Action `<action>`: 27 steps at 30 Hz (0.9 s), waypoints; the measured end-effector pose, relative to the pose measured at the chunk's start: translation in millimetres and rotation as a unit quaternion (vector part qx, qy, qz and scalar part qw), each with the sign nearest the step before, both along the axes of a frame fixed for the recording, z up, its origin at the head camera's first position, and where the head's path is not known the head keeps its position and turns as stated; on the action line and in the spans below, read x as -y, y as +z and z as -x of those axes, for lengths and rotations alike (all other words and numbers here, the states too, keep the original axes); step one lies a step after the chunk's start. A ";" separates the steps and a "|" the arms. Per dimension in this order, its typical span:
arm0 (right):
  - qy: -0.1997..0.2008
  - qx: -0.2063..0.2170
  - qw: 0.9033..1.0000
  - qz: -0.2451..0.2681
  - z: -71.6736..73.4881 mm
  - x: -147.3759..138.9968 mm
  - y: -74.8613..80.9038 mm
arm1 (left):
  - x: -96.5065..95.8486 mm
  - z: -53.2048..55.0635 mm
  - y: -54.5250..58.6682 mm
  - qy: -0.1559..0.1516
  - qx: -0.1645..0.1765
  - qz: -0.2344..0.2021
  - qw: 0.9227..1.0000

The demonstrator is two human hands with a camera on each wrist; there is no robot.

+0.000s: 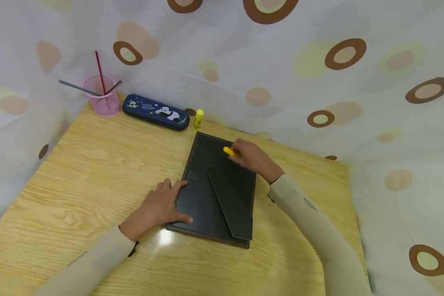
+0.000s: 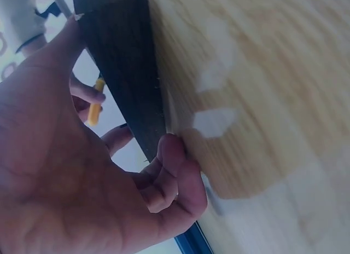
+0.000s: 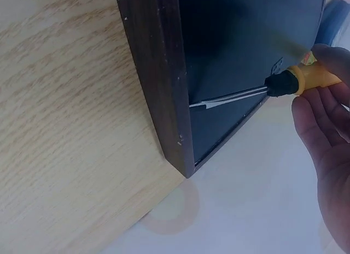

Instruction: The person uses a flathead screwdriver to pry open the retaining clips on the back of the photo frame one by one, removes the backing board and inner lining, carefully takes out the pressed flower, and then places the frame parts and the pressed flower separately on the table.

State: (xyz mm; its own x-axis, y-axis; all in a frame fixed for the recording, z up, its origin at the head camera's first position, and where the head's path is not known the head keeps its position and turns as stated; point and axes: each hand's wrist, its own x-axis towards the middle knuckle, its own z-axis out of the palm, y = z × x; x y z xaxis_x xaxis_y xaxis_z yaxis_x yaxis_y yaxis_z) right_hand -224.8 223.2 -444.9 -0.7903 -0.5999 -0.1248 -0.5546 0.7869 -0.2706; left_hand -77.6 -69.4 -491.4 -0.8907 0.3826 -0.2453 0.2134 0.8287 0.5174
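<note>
A dark picture frame lies face down on the wooden table, its black back panel up and a stand leg slanting across it. My left hand rests over the frame's left edge, thumb and index fingertip on the back and the other fingers beside the frame's side. My right hand grips a screwdriver by its yellow handle above the far right part of the panel. In the right wrist view, the metal shaft reaches the inner edge of the frame's rim.
Behind the frame stand a yellow glue stick, a navy panda pencil case and a pink cup with pencils. A spotted cloth hangs along the table's back and sides.
</note>
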 end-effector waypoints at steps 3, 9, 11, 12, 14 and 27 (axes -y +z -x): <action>-0.009 -0.004 1.000 0.020 -0.8 -4.7 1.9 | 1.0 1.0 -1.7 0.007 -0.002 0.007 1.000; -0.048 0.009 0.997 0.062 -4.1 -16.9 5.7 | 1.4 1.9 -5.8 0.006 0.000 0.012 1.000; -0.060 0.015 0.995 0.073 -4.8 -18.8 7.2 | 1.6 1.4 -6.8 0.007 0.003 0.011 1.000; -0.065 0.019 0.995 0.077 -5.0 -19.4 7.9 | 1.7 1.1 -7.1 0.007 0.004 0.011 1.000; -0.069 0.023 0.995 0.074 -5.1 -19.6 8.8 | 2.0 0.3 -7.1 0.007 0.006 0.010 1.000; -0.105 0.006 0.987 0.120 -18.6 -37.7 14.3 | -1.9 -4.4 -0.6 -0.016 0.048 -0.014 0.999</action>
State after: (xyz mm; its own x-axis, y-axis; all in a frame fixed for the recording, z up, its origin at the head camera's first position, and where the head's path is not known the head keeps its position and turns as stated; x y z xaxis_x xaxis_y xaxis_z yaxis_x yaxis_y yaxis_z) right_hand -206.2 260.9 -430.6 -0.8992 -0.4374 -0.0095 -0.3824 0.7963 -0.4688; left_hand -73.2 -67.4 -492.0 -0.8504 0.4188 -0.3183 0.1879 0.8070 0.5599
